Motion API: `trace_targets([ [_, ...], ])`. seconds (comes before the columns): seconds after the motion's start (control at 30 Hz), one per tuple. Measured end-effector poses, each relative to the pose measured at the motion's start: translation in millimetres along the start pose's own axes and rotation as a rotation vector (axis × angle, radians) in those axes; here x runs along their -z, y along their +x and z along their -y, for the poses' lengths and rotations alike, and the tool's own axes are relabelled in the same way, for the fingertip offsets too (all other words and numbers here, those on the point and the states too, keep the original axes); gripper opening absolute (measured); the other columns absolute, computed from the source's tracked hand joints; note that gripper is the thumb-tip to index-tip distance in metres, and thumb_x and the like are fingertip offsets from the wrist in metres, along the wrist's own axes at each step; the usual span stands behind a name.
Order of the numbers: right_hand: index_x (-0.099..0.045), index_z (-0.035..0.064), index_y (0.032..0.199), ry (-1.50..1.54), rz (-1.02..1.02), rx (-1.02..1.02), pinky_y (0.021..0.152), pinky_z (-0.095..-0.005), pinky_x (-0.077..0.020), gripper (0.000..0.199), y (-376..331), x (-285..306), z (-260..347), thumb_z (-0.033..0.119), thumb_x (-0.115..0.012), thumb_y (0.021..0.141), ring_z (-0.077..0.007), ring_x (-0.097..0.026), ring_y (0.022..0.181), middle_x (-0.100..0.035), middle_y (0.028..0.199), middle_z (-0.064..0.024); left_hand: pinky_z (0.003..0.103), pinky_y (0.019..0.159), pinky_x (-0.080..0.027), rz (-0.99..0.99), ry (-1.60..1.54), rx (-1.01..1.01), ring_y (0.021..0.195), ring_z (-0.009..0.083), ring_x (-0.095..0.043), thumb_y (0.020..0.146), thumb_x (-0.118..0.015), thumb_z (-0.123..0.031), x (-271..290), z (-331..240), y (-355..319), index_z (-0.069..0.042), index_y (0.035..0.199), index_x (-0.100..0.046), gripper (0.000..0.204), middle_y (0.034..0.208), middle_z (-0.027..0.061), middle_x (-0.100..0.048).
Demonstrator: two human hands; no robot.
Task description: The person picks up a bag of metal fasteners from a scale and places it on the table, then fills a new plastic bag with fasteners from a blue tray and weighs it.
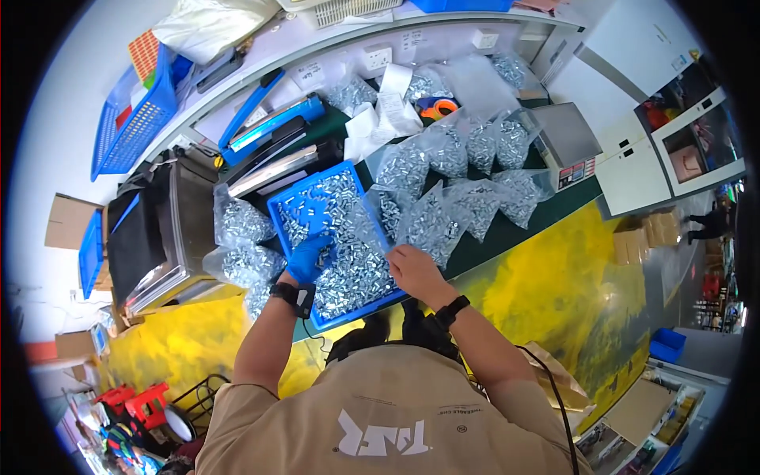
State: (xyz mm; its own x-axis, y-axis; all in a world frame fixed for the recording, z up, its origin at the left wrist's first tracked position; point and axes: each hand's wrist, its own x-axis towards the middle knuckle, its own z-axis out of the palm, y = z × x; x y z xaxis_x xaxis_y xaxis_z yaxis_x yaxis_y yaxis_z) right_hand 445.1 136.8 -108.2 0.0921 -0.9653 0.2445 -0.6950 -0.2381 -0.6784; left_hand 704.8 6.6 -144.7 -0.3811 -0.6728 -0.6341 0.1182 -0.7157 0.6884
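Observation:
A blue plastic tray (279, 207) holds a heap of small, shiny metal cylindrical parts (348, 273), with part of its blue bottom showing. My left hand (307, 258), in a blue glove, reaches into the tray among the parts; its fingertips are partly hidden, so their grip does not show clearly. At the tray's right edge, my bare right hand (415, 273) has its fingers closed on the edge of a clear plastic bag (372, 218). That bag lies partly over the tray's right side; how much it contains is hard to make out.
Several filled clear bags (431, 226) stand right of the tray, and others (241, 222) lie at its left. Behind are a blue bag sealer (273, 131), white paper slips (388, 115) and an orange tape roll (439, 108). A grey scale-like box (568, 138) sits far right.

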Motion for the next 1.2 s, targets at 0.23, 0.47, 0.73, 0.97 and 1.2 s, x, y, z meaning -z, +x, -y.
trace_targets([
  [0.23, -0.065, 0.0030, 0.096, -0.044, 0.040, 0.102, 0.072, -0.0441, -0.0515, 0.016, 1, -7, 4, 0.007, -0.063, 0.080, -0.0344, -0.061, 0.083, -0.061, 0.087, -0.0133, 0.023, 0.066, -0.051, 0.264, -0.030, 0.082, 0.081, 0.0130, -0.063, 0.095, -0.061, -0.019, -78, -40, -17, -0.009, 0.117, -0.062, 0.024, 0.100, 0.0030, -0.067],
  [0.47, -0.067, 0.0030, 0.095, -0.068, 0.052, 0.067, 0.073, -0.0430, -0.0535, 0.014, 4, 1, 0, 0.005, -0.063, 0.082, -0.0350, -0.063, 0.084, -0.065, 0.091, -0.0145, 0.034, 0.071, -0.053, 0.074, 0.593, -0.361, 0.082, 0.0213, -0.065, 0.095, -0.059, -0.019, -129, -13, 21, -0.001, 0.104, -0.063, 0.020, 0.094, 0.0090, -0.066],
  [0.73, -0.065, 0.0027, 0.092, -0.038, 0.020, 0.069, 0.070, -0.0436, -0.0524, 0.011, 13, 10, -5, 0.005, -0.062, 0.083, -0.0335, -0.062, 0.082, -0.062, 0.088, -0.0129, 0.040, 0.098, -0.047, -0.087, 1.037, -0.616, 0.113, 0.0300, -0.059, 0.086, -0.068, -0.017, -37, 65, -30, -0.009, 0.121, -0.064, 0.036, 0.118, 0.0148, -0.061],
  [0.97, -0.066, 0.0025, 0.094, -0.060, 0.065, 0.033, 0.072, -0.0422, -0.0527, 0.011, 19, 14, -2, 0.006, -0.062, 0.085, -0.0329, -0.063, 0.083, -0.063, 0.091, -0.0129, 0.062, 0.109, -0.029, 0.197, 1.650, -1.017, 0.134, 0.0364, -0.040, 0.087, -0.065, -0.040, -59, 106, -11, -0.025, 0.122, -0.064, 0.039, 0.135, 0.0108, -0.052],
  [1.2, -0.066, 0.0019, 0.095, -0.087, 0.103, 0.024, 0.073, -0.0411, -0.0530, 0.011, 21, 17, 3, 0.006, -0.062, 0.085, -0.0329, -0.063, 0.084, -0.064, 0.092, -0.0133, 0.071, 0.104, -0.026, 0.205, 1.835, -0.964, 0.136, 0.0415, -0.035, 0.084, -0.063, -0.050, -39, 102, 18, -0.036, 0.123, -0.063, 0.042, 0.142, 0.0067, -0.048],
])
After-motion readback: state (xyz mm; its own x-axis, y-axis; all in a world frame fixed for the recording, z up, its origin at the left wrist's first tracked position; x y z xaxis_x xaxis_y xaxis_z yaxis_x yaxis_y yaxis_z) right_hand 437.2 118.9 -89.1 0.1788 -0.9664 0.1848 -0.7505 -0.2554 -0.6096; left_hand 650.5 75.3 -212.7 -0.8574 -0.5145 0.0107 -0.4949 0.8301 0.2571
